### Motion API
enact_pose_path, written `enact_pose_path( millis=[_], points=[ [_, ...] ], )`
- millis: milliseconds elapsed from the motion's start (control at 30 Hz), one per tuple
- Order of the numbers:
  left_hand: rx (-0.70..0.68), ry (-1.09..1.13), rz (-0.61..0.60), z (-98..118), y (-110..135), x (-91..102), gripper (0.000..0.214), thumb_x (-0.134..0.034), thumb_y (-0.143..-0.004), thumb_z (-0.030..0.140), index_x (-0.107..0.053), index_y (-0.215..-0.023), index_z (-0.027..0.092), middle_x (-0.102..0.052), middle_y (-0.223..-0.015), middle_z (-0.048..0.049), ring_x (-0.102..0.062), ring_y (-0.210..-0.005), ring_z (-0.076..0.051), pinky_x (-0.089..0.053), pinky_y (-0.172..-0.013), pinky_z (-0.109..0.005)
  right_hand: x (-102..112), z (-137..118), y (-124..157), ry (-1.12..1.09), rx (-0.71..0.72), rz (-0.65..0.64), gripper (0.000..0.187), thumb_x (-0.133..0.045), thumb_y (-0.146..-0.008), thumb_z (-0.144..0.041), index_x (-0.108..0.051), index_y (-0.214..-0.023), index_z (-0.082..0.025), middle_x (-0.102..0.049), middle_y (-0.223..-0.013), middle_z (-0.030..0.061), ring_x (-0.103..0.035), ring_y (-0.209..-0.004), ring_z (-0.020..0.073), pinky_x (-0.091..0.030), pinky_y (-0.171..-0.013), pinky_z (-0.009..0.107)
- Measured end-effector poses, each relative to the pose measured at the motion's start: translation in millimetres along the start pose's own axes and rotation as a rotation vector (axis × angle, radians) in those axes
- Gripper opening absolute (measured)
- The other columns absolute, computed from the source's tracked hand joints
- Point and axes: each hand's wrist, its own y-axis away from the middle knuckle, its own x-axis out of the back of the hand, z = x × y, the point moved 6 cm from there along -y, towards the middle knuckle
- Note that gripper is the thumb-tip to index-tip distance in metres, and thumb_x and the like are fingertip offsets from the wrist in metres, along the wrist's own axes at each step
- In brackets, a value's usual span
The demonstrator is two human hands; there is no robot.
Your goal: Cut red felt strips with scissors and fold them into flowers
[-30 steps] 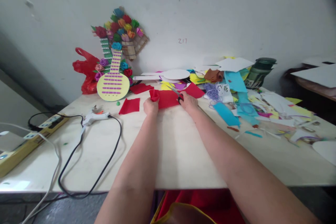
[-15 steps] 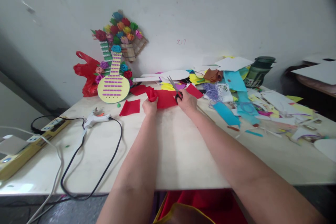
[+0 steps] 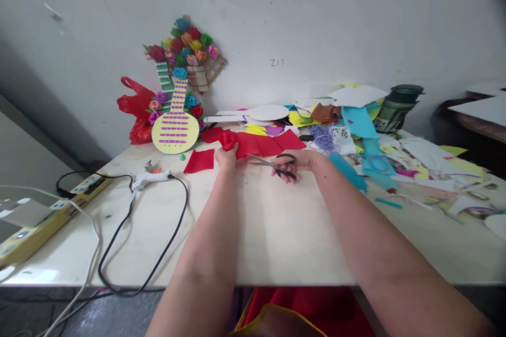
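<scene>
My left hand (image 3: pixel 226 157) is closed on a strip of red crepe paper (image 3: pixel 253 144), part of which bunches up above the fingers. The strip runs to the right across the table. In my right hand (image 3: pixel 298 162) I grip black-handled scissors (image 3: pixel 285 167), with fingers in the loops. Their blades point left, just in front of the strip's lower edge; whether they touch it I cannot tell. A smaller red piece (image 3: pixel 200 161) lies left of my left hand, and more red paper (image 3: pixel 290 140) lies behind the scissors.
On the left are a white glue gun (image 3: pixel 149 178) with its cord and a yellow power strip (image 3: pixel 59 216). A yellow paper banjo shape (image 3: pixel 175 134) leans near paper flowers (image 3: pixel 193 42). Paper scraps (image 3: pixel 430 163), yarn (image 3: pixel 326 138) and a green bottle (image 3: pixel 398 108) crowd the right.
The scissors have swung from pointing up and away to pointing left, and my right hand has moved right and turned. My left hand keeps its hold on the red paper.
</scene>
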Motion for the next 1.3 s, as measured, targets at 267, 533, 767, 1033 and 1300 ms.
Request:
enact_pose_path(
  millis=[267,533,767,1033,1300],
  points=[
    [0.087,0.333,0.032,-7.0,-1.1,-3.5,0.035,-0.072,-0.052,0.032,-0.065,-0.08,0.012,-0.064,-0.069,-0.0053,-0.063,-0.07,-0.02,-0.048,-0.061,-0.028,-3.3,9.1,-18.8,0.014,0.023,-0.007,0.042,-0.052,-0.076,-0.049,-0.054,-0.093,-0.01,-0.065,-0.063,0.0069,-0.061,-0.048,0.0147,-0.04,-0.034,0.018],
    [0.073,0.362,0.068,-5.5,3.8,-2.5,0.032,-0.072,-0.052,0.033,-0.063,-0.076,0.013,-0.063,-0.068,-0.0044,-0.062,-0.07,-0.019,-0.047,-0.06,-0.027,-8.7,0.0,-28.3,-0.031,0.095,0.106,0.045,-0.055,-0.073,-0.052,-0.054,-0.092,-0.011,-0.064,-0.063,0.0067,-0.059,-0.048,0.0131,-0.037,-0.034,0.017],
    [0.111,0.339,0.091,-2.1,7.8,0.2,0.03,-0.072,-0.053,0.031,-0.062,-0.074,0.012,-0.062,-0.068,-0.0048,-0.061,-0.07,-0.019,-0.047,-0.06,-0.027,-12.9,-6.8,-35.6,-0.14,0.095,0.229,0.048,-0.055,-0.072,-0.057,-0.054,-0.089,-0.012,-0.06,-0.058,0.0037,-0.056,-0.044,0.011,-0.029,-0.029,0.015],
    [0.106,0.277,0.099,1.2,10.6,1.4,0.026,-0.069,-0.058,0.031,-0.064,-0.077,0.014,-0.062,-0.066,-0.0035,-0.062,-0.071,-0.019,-0.047,-0.061,-0.027,-16.7,-8.5,-43.4,-0.211,0.077,0.258,0.05,-0.051,-0.073,-0.059,-0.053,-0.089,-0.012,-0.059,-0.059,0.0044,-0.056,-0.045,0.0111,-0.025,-0.027,0.015],
    [0.102,0.303,0.118,2.1,12.5,3.5,0.027,-0.068,-0.06,0.03,-0.063,-0.082,0.014,-0.062,-0.07,-0.0036,-0.062,-0.074,-0.019,-0.048,-0.065,-0.028,-17.1,-7.6,-46.1,-0.28,0.117,0.317,0.045,-0.052,-0.075,-0.056,-0.053,-0.086,-0.012,-0.055,-0.057,0.002,-0.052,-0.042,0.008,-0.019,-0.026,0.013]
  ],
)
